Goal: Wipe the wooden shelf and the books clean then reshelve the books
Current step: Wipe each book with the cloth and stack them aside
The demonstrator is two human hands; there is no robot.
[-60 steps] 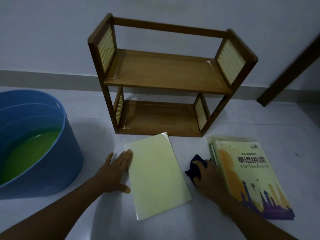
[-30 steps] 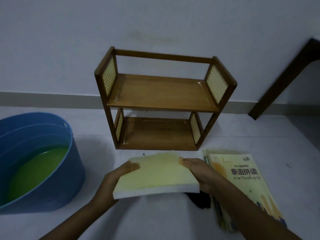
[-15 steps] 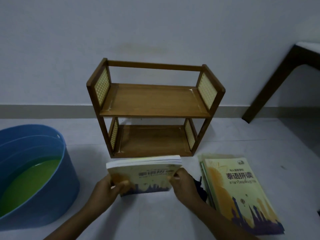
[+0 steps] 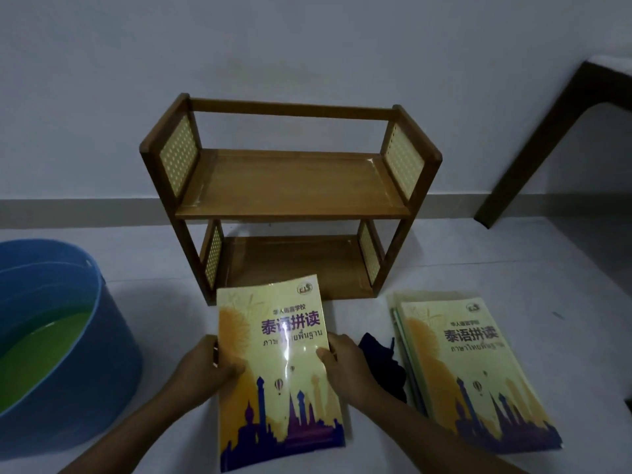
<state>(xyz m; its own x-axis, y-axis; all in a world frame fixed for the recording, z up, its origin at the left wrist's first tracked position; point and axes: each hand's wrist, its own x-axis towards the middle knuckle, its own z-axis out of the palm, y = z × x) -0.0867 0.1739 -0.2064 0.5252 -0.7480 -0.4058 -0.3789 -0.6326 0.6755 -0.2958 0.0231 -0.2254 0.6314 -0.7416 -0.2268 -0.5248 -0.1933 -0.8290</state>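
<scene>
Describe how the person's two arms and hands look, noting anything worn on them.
Both forearms are bare, with no sleeves in view. The left hand and right hand wear no gloves, and no watch or bracelet shows at either wrist. The dim light makes rings or other small marks on the fingers impossible to tell.

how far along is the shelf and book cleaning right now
Looks done: the shelf stands with both boards bare, so the books are off it; whether it has been wiped cannot be told. In hand: the left hand and right hand hold one book cover up, with the cloth lying on the floor beside it. Left: the stack on the right and all reshelving.
</scene>
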